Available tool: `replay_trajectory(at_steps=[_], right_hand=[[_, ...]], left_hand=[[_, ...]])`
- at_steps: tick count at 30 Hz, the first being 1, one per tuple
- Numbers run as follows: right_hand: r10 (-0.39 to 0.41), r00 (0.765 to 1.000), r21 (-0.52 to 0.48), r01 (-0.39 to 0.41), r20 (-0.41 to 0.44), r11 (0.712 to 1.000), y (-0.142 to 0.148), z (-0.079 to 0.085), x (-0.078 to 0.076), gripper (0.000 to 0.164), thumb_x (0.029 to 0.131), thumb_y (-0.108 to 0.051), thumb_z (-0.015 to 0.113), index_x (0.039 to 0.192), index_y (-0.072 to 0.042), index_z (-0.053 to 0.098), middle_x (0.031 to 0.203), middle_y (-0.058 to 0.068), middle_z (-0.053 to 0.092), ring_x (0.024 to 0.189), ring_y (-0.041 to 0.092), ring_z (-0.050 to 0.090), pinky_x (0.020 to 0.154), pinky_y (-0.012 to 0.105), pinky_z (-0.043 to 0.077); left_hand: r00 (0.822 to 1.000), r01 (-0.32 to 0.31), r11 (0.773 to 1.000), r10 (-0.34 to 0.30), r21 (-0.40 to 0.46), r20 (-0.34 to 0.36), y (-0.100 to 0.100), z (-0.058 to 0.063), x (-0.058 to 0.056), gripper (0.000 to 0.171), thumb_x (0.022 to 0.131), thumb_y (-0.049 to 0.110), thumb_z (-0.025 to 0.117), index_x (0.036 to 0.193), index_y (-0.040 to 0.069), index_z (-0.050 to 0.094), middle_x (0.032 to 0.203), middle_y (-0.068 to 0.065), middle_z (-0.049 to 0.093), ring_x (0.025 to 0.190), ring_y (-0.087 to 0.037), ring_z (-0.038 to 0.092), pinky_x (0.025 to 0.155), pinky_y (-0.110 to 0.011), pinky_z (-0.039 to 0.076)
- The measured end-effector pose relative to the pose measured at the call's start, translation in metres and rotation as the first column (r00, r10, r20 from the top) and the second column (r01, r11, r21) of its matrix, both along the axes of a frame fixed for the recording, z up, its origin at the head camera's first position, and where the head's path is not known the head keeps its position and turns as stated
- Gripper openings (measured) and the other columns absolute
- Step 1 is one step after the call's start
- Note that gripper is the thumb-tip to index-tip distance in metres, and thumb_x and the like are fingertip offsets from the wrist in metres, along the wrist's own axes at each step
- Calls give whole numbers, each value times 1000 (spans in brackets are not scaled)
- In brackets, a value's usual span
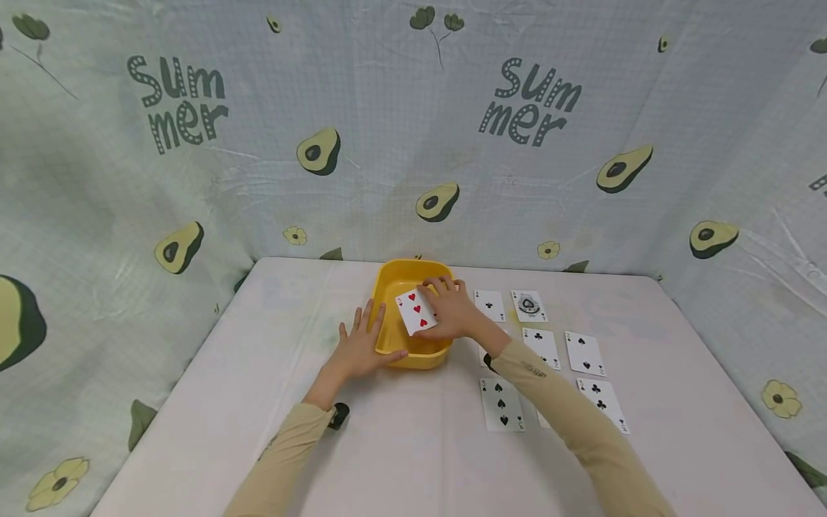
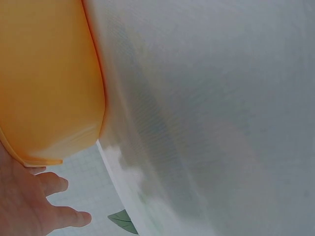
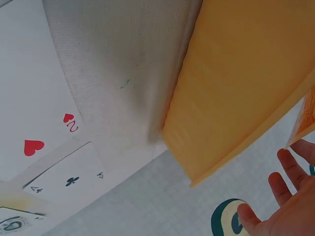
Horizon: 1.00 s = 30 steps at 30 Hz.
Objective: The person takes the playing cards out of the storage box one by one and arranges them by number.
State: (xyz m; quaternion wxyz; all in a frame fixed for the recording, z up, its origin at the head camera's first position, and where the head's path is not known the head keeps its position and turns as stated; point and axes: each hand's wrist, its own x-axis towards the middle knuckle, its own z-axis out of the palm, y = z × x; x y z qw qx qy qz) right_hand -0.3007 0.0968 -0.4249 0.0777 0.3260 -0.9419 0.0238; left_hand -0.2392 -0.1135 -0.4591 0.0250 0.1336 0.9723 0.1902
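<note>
A yellow plastic bin (image 1: 413, 362) stands on the table. My left hand (image 1: 360, 350) is at its left side with fingers spread, thumb near the front rim. In the left wrist view, that hand (image 2: 24, 201) touches the bin's rim. Over the bin's inside, my right hand (image 1: 447, 310) pinches a playing card (image 1: 415, 311) by its right edge. Three red hearts show on its tilted face. From the right wrist view, the card (image 3: 301, 123) is partly hidden behind the bin wall, and the fingers of my right hand (image 3: 290, 201) reach its edge.
Face-up cards lie in rows right of the bin, among them an ace of spades (image 1: 530, 306), a two of spades (image 1: 585, 353) and a three of spades (image 1: 502, 404). My right forearm covers some. Patterned cloth (image 1: 375, 93) hangs behind the table.
</note>
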Motion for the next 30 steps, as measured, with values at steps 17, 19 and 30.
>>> replay_trajectory(at_steps=[17,19,30], right_hand=[[16,998,-82,-21,-66,996,39,12,28,97,64,-69,59,139,-13,30,135,6,35,120,27,29,97,51,26],[18,997,-90,-25,-74,996,46,13,33,97,65,-67,59,139,-13,29,135,6,36,119,27,29,97,51,26],[-35,992,-107,23,-117,994,103,10,63,94,65,-65,61,137,-14,31,134,6,36,119,30,30,96,53,25]], left_hand=[[1000,-4,1000,3,6,19,1,1,-1,105,72,73,47,144,17,-5,151,-11,-8,137,-39,-1,101,-67,6],[1000,1,1000,-1,12,5,0,0,-1,104,72,71,48,144,17,-5,151,-12,-7,137,-40,0,101,-67,7],[1000,7,1000,-7,22,1,0,1,0,104,72,72,47,145,16,-3,151,-12,-7,137,-40,1,100,-67,7]])
